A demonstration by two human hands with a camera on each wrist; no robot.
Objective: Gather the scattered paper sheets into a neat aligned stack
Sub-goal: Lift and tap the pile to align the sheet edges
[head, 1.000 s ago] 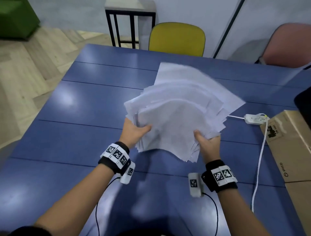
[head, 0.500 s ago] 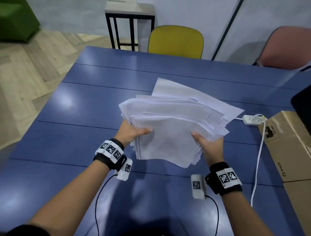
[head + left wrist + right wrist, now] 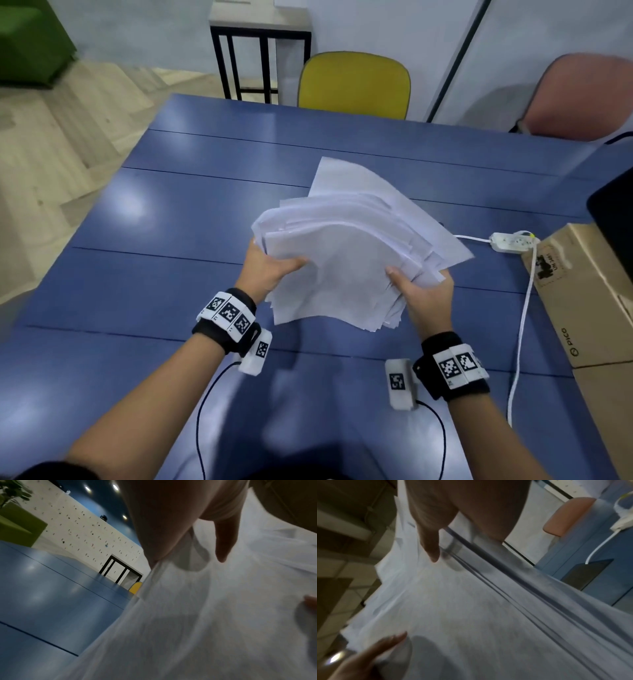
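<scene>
Head view: both hands round paper sheets (image 3: 346,263)

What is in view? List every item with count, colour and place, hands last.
paper sheets: one loose bundle, white, held above the table, edges fanned
table: one, blue
yellow chair: one, far side
pink chair: one, far right
black-framed stand: one, behind the table
power strip: one, white, right, corded
cardboard box: one, brown, right edge
left hand: grips the bundle's left edge
right hand: grips its right edge
</scene>
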